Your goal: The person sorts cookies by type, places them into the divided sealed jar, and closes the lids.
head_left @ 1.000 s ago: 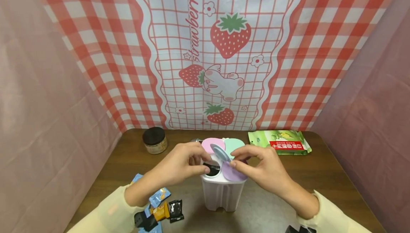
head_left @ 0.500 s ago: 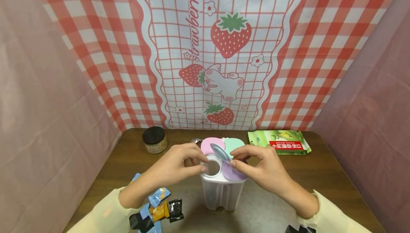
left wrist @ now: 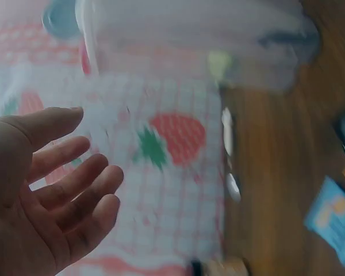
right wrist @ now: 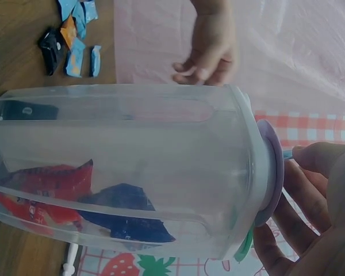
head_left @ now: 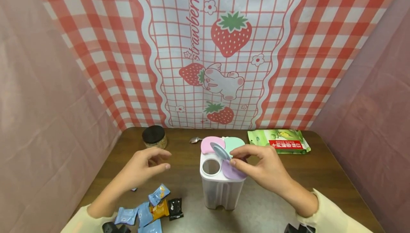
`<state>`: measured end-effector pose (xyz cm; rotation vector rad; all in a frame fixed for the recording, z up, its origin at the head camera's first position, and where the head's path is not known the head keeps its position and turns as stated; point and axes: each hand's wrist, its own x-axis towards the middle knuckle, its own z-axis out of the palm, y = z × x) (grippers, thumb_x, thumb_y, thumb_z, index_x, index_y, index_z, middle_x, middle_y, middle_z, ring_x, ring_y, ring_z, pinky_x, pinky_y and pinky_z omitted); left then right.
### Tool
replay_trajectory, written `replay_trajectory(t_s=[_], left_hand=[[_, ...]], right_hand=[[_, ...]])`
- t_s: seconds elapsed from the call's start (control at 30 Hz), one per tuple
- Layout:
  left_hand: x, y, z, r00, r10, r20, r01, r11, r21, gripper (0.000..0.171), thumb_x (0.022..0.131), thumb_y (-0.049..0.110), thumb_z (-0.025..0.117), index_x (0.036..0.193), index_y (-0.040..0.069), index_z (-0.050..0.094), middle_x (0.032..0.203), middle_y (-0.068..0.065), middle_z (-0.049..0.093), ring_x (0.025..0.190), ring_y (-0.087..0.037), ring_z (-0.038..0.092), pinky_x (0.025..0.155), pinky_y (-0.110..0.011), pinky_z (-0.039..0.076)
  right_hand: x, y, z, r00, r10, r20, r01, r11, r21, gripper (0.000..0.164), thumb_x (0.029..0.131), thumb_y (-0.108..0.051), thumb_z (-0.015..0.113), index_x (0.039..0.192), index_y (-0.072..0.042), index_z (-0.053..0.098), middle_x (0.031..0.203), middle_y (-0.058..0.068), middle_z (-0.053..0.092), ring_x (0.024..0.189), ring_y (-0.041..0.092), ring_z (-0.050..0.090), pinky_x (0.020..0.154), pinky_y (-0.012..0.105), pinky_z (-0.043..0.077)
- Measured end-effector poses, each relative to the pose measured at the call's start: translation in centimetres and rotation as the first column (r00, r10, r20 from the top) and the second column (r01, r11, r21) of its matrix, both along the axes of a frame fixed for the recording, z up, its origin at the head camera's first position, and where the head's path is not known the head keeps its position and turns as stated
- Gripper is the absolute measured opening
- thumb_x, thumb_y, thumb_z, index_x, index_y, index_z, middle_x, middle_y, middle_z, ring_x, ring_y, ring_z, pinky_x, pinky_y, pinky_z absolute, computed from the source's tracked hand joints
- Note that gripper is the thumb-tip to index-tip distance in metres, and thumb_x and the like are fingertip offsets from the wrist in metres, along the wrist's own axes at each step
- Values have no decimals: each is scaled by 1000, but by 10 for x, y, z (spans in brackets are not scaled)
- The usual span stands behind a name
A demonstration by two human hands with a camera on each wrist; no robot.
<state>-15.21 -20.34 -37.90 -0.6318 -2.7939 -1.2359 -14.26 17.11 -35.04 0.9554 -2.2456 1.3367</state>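
A clear storage container with a white top stands mid-table. Its pink lid, mint lid and purple lid lie closed. The blue-grey lid is tilted up beside a round opening, and my right hand pinches its edge between thumb and fingers. Through the wall in the right wrist view show a red packet, a navy packet and a black packet low inside. My left hand hovers left of the container, holding nothing, fingers loosely bent.
Several blue packets, an orange packet and a black packet lie at front left. Toward the back are a black-lidded jar, a spoon and a green wipes pack. A strawberry-print cloth hangs behind.
A black packet at the opening has gone down through it from my left hand. That hand has since drawn back to the left. My right hand stays on the raised lid.
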Motion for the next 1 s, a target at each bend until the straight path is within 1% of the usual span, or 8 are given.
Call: replay_trajectory(t_s=[0.1, 0.2, 0.33, 0.5, 0.6, 0.73, 0.83, 1.0], left_hand=[[-2, -22, -14, 996, 76, 51, -74, 997, -35, 29, 93, 30, 78, 119, 18, 73, 106, 4, 75, 90, -12, 69, 76, -29, 57], [-7, -43, -28, 985, 150, 90, -144, 987, -67, 31, 93, 30, 77, 120, 14, 72, 105, 1, 76, 92, -16, 69, 76, -29, 56], [-13, -67, -50, 962, 237, 131, -228, 970, -82, 35, 93, 29, 77, 121, 8, 71, 105, -5, 76, 91, -18, 69, 72, -29, 56], [-18, -91, -79, 936, 318, 153, -305, 947, -104, 40, 92, 22, 78, 123, -1, 69, 108, -16, 75, 88, -18, 68, 64, -27, 54], [-21, -104, -95, 921, 358, 153, -337, 930, -150, 43, 91, 20, 79, 124, -4, 67, 109, -20, 74, 89, -21, 68, 67, -29, 53], [-24, -115, -112, 905, 400, 141, -365, 904, -225, 45, 89, 23, 80, 123, -3, 68, 113, -21, 74, 97, -31, 68, 79, -43, 55], [-24, -118, -120, 902, 411, 129, -372, 894, -249, 45, 86, 22, 81, 121, -3, 69, 112, -21, 73, 101, -34, 68, 84, -47, 53], [-25, -119, -127, 907, 404, 120, -367, 897, -246, 45, 81, 20, 84, 117, -2, 71, 106, -18, 74, 96, -31, 68, 82, -42, 51]], right_hand=[[0, 0, 0, 1000, -3, -1, 3, 1000, -3, 19, 83, -8, 86, 99, -17, 79, 87, -7, 78, 74, 7, 71, 68, 22, 58], [0, 0, 0, 1000, -6, 4, 6, 1000, -5, 19, 83, -8, 86, 99, -16, 79, 87, -7, 78, 74, 7, 71, 67, 23, 58], [1, 1, 0, 1000, -6, 8, 6, 1000, -8, 18, 83, -7, 85, 99, -15, 79, 87, -6, 78, 74, 7, 71, 67, 24, 59], [1, 1, 0, 1000, -7, 0, 7, 1000, -15, 19, 83, -6, 85, 99, -14, 79, 87, -6, 78, 74, 7, 71, 67, 23, 58], [1, 1, -1, 1000, -8, 0, 8, 1000, -17, 19, 83, -6, 85, 100, -14, 79, 87, -6, 78, 74, 7, 71, 67, 23, 58], [1, 0, -1, 1000, -4, 6, 4, 1000, -21, 19, 83, -6, 85, 100, -14, 79, 87, -5, 78, 74, 8, 71, 67, 23, 58], [1, 0, -1, 1000, -5, 11, 5, 1000, -20, 19, 83, -7, 85, 100, -14, 79, 87, -6, 78, 74, 8, 71, 67, 24, 58], [1, -1, -1, 1000, -4, 7, 5, 1000, -19, 19, 83, -7, 85, 99, -15, 79, 87, -6, 78, 74, 8, 71, 67, 24, 58]])
